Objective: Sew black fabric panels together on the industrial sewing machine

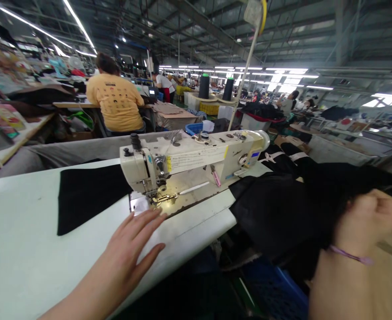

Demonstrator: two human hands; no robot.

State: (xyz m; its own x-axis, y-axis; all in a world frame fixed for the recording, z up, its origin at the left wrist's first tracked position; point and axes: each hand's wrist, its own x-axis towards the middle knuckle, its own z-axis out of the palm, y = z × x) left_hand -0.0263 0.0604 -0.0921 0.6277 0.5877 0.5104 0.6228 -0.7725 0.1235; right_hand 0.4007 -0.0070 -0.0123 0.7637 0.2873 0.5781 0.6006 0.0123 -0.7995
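My left hand [134, 242] rests with its fingers stretched out at the front of the sewing machine [182, 160], the fingertips close to its needle plate. Nothing is in this hand. Over on the right, my right hand [367, 220], with a thin purple band at the wrist, is closed against a bunched heap of black fabric [279, 213] and appears to grip it; the fingertips are partly hidden. A flat black fabric piece [89, 195] lies on the pale table [22, 249], left of the machine head.
Pink-handled snips [215, 176] and a white stick-like tool [194, 188] lie on the machine bed. A blue basket [275, 289] stands below the table edge at right. Thread cones [204, 86] rise behind. A co-worker in a yellow shirt [116, 104] sits ahead.
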